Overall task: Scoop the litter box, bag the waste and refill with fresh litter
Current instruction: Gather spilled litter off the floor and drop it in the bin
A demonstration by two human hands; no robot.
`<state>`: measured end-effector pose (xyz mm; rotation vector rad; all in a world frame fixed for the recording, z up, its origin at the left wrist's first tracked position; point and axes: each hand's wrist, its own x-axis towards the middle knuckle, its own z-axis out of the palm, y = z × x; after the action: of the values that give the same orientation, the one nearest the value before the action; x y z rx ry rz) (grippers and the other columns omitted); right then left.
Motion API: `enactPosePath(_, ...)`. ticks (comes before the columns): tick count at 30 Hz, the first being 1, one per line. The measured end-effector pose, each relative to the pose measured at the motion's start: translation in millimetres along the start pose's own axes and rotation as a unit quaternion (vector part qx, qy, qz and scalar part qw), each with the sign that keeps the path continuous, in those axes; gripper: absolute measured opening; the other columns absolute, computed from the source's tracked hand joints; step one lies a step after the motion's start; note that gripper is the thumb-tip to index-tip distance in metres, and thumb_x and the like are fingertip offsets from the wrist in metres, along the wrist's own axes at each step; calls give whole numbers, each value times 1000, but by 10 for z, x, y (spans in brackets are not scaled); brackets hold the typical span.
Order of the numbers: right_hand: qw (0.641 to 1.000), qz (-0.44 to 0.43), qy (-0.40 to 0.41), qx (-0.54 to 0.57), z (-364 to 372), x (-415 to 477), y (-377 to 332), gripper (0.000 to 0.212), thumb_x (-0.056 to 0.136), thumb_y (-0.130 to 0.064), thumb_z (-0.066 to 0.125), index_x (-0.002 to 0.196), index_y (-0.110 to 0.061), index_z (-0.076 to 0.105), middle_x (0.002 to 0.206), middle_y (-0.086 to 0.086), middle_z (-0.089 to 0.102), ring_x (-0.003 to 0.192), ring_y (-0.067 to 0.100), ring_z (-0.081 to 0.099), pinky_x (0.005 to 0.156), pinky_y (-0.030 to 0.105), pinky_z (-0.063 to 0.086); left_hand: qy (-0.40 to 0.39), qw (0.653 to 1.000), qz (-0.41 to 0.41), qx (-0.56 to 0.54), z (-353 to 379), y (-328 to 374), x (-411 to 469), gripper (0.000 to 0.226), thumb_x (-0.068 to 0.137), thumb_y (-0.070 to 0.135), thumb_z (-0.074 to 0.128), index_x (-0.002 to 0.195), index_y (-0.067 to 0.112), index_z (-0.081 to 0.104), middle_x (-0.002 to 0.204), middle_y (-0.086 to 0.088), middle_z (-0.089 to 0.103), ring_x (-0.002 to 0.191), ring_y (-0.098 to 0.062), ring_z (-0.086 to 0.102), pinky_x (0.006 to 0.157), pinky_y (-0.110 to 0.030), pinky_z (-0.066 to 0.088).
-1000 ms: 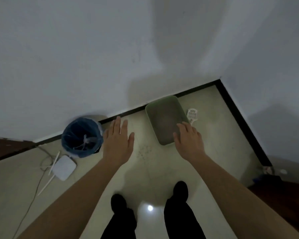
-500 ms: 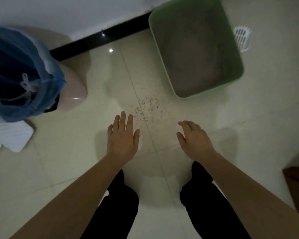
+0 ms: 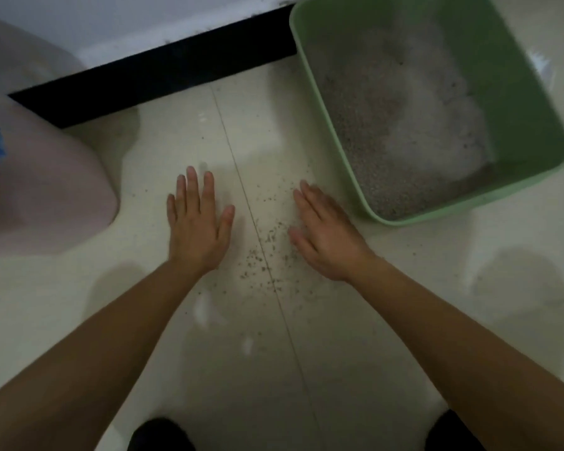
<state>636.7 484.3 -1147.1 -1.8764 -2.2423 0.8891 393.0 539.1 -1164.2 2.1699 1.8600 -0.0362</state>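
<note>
Litter box (image 3: 437, 213), a rounded green plastic tub, sits upper right near the black baseboard (image 3: 163, 66) and holds grey granular litter (image 3: 388, 131). Left hand (image 3: 197, 229) and right hand (image 3: 326, 236) are flat with fingers straight, palms down over glossy cream tile (image 3: 339, 353), holding nothing; contact with the floor unclear. Scattered dark grains (image 3: 267, 252) lie between them. Smooth pale pink bin (image 3: 46, 190) at left.

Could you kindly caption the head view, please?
Open left hand and right hand by spilled litter, beside green litter box.

Head view, steeply downward, seemingly close
</note>
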Motion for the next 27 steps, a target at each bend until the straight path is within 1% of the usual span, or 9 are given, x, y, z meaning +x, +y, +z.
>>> enactPosePath(4,997,17,60,-36,78,674,112,74,101,-55,25,158,-18,-5,164,4,-17,150,20,-20,122,40,-10,66,997,-34,-12,165,-303,241,67,101,49,18,156,15,0,163,-12,-7,150,-26,-10,121,-47,-2)
enactPosePath(6,997,38,57,-38,92,932,146,80,98,-64,22,157,-22,-12,162,3,-25,148,21,-25,121,42,-14,86,995,-52,-16,197,-478,269,68,100,50,17,156,16,0,163,-11,-8,150,-24,-11,121,-44,-5)
enactPosePath(8,997,33,26,-71,143,1044,143,83,95,-70,14,156,-22,-16,161,3,-28,147,21,-28,121,45,-13,99,992,-72,-24,178,-639,213,70,98,53,16,156,15,2,163,-13,-6,150,-26,-9,121,-42,-5)
enactPosePath(11,991,-26,-31,-124,290,802,14,88,92,-74,5,156,-17,-15,161,6,-28,146,21,-31,122,46,-9,90,988,-117,-55,151,-823,-85,73,97,55,17,156,13,5,162,-19,0,150,-31,-4,121,-45,-1)
enactPosePath(13,987,-73,-52,-134,400,543,-72,90,92,-75,3,155,-13,-17,160,6,-30,145,19,-33,123,44,-7,68,988,-127,-49,174,-929,-274,74,97,57,15,156,15,1,163,-17,-2,150,-28,-7,121,-46,-1)
enactPosePath(17,964,-188,-83,-167,543,204,-148,90,95,-74,7,155,-13,-17,161,4,-27,146,16,-30,124,41,-5,52,991,-121,-27,266,-1042,-350,72,97,59,12,156,20,-4,163,-11,-9,149,-23,-15,121,-46,-4)
enactPosePath(19,959,-213,-87,-168,591,120,-139,88,96,-73,10,155,-14,-16,162,3,-26,147,14,-28,124,39,-5,49,992,-113,1,338,-1039,-307,71,97,61,8,156,24,-7,163,-9,-11,149,-21,-17,120,-42,-8)
enactPosePath(21,964,-197,-83,-159,593,25,-128,86,97,-71,10,155,-14,-16,162,3,-26,147,13,-28,124,39,-5,36,993,-113,15,372,-1032,-299,72,96,61,4,156,22,-7,163,-10,-11,149,-21,-16,121,-42,-8)
enactPosePath(27,990,-51,-2,-131,427,77,147,84,97,-69,9,156,-15,-16,162,4,-26,146,15,-30,123,40,-8,21,991,-132,3,351,-871,-241,80,95,59,2,155,7,-5,162,-13,-11,149,-24,-14,121,-44,-6)
